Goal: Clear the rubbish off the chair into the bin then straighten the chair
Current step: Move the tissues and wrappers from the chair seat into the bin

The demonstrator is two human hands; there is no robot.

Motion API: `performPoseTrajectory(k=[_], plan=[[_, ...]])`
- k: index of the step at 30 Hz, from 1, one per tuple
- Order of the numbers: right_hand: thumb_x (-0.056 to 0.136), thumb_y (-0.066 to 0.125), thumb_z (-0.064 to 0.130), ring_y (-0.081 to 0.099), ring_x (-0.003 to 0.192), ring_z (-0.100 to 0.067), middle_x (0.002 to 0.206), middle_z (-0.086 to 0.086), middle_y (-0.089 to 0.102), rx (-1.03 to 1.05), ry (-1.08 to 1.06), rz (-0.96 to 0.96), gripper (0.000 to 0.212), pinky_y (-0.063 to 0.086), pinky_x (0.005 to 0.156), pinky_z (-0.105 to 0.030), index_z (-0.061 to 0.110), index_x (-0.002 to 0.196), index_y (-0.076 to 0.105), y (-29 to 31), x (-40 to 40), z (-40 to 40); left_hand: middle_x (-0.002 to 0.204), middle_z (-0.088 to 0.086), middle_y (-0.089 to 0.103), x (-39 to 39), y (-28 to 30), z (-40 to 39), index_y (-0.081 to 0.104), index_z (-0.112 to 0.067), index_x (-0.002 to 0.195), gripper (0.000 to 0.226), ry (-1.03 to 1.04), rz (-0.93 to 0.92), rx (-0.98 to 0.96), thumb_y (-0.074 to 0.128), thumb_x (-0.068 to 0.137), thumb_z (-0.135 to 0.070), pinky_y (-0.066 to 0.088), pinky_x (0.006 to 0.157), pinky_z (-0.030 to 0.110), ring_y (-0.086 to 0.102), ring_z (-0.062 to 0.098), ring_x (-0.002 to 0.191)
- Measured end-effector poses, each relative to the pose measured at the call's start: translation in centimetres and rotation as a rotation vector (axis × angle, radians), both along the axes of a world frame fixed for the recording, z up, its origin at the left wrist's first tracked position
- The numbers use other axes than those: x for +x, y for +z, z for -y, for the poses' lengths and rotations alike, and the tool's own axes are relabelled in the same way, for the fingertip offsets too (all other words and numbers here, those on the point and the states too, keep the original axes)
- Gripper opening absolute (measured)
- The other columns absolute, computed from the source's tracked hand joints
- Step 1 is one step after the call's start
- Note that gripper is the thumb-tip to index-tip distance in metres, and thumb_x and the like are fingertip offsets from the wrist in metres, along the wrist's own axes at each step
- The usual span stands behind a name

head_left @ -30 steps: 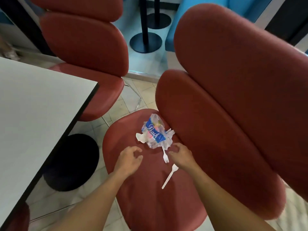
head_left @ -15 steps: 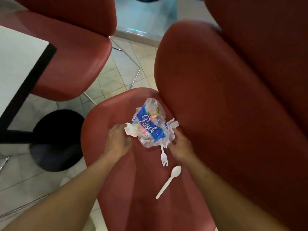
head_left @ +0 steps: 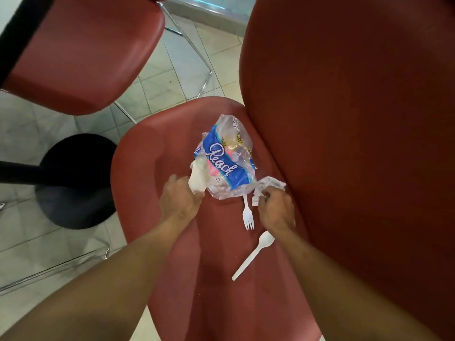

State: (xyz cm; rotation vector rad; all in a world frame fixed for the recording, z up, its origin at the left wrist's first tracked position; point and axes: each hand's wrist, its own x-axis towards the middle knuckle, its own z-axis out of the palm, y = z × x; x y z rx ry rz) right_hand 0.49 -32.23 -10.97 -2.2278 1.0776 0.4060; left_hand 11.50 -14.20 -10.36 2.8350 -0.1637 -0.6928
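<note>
A crumpled plastic wrapper (head_left: 226,158) is lain on the red chair seat (head_left: 157,168), against the backrest. A white tissue (head_left: 197,182) at its edge is gripped by the left hand (head_left: 181,199), and torn paper (head_left: 269,185) is pinched by the right hand (head_left: 277,210). A plastic fork (head_left: 247,214) and spoon (head_left: 254,254) are left just beside.

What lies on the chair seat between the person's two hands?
In the head view, between left hand and right hand: the plastic wrapper's lower edge and a white fork on the seat.
</note>
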Motion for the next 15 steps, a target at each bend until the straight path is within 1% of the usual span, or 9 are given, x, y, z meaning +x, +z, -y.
performPoseTrajectory(k=[2,4,7,8,9,10,11,13,15], plan=[[0.09,0.054,0.017,0.063,0.1,-0.034,0.107,-0.013,0.069,0.001,-0.009,-0.027,0.018,0.047,0.08,-0.035,0.013,0.103,0.067,1.2,-1.0,-0.4,0.102,0.015,0.061,-1.4,1.1,-0.9,0.067,-0.009,0.1,0.037,0.081,-0.056,0.005,0.07,0.077,-0.037,0.044,0.069,0.037,0.06,0.037,0.096],[0.088,0.055,0.017,0.063,0.099,-0.032,0.108,-0.011,0.069,0.017,-0.017,-0.033,0.019,0.048,0.081,-0.033,0.014,0.102,0.068,2.5,-2.2,-1.1,0.099,0.012,0.065,-2.9,2.3,-2.2,0.067,-0.013,0.098,0.033,0.132,-0.076,-0.028,0.073,0.074,-0.035,0.045,0.069,0.036,0.062,0.035,0.094],[0.084,0.059,0.014,0.061,0.102,-0.029,0.11,-0.009,0.065,0.032,-0.02,0.006,0.019,0.046,0.082,-0.03,0.012,0.099,0.071,5.0,-3.8,-2.6,0.088,0.005,0.07,-4.8,4.5,-4.3,0.064,-0.023,0.083,0.008,0.262,-0.09,-0.112,0.07,0.079,-0.025,0.049,0.071,0.032,0.065,0.031,0.088],[0.084,0.06,0.013,0.061,0.102,-0.028,0.11,-0.007,0.061,0.051,-0.038,0.008,0.019,0.045,0.081,-0.028,0.011,0.1,0.071,5.3,-4.1,-2.9,0.083,0.003,0.07,-5.3,4.6,-4.6,0.064,-0.024,0.078,0.005,0.285,-0.094,-0.119,0.069,0.08,-0.024,0.051,0.073,0.032,0.066,0.029,0.086],[0.084,0.06,0.011,0.061,0.099,-0.026,0.105,-0.001,0.058,0.067,-0.051,0.036,0.019,0.043,0.079,-0.024,0.01,0.099,0.071,7.2,-4.8,-3.9,0.08,0.001,0.07,-6.2,6.2,-5.5,0.064,-0.024,0.074,0.008,0.294,-0.084,-0.151,0.069,0.081,-0.023,0.052,0.075,0.032,0.067,0.027,0.084],[0.085,0.059,0.01,0.061,0.096,-0.022,0.1,0.005,0.054,0.095,-0.066,0.055,0.018,0.04,0.076,-0.02,0.009,0.098,0.07,8.5,-5.3,-4.7,0.078,0.0,0.07,-6.9,7.1,-6.2,0.064,-0.025,0.072,0.01,0.299,-0.084,-0.165,0.068,0.081,-0.022,0.053,0.076,0.032,0.067,0.026,0.084],[0.084,0.059,0.009,0.06,0.094,-0.02,0.099,0.007,0.054,0.112,-0.068,0.075,0.017,0.039,0.075,-0.019,0.008,0.098,0.07,9.6,-5.8,-5.6,0.079,0.0,0.07,-7.6,8.0,-6.7,0.064,-0.025,0.072,0.01,0.308,-0.075,-0.178,0.068,0.08,-0.023,0.053,0.077,0.032,0.067,0.026,0.084],[0.083,0.059,0.01,0.06,0.1,-0.022,0.111,-0.003,0.057,0.125,-0.062,0.098,0.02,0.039,0.077,-0.019,0.01,0.1,0.07,11.5,-6.7,-7.1,0.086,0.0,0.07,-8.6,9.6,-7.8,0.063,-0.027,0.078,0.005,0.317,-0.067,-0.187,0.067,0.079,-0.025,0.053,0.08,0.032,0.065,0.027,0.089],[0.083,0.059,0.012,0.059,0.105,-0.024,0.116,-0.007,0.056,0.127,-0.058,0.114,0.022,0.036,0.078,-0.019,0.01,0.103,0.069,12.8,-7.3,-8.3,0.092,0.0,0.069,-9.1,10.5,-8.6,0.06,-0.028,0.083,0.011,0.287,-0.084,-0.202,0.07,0.077,-0.028,0.052,0.083,0.032,0.064,0.027,0.093]])
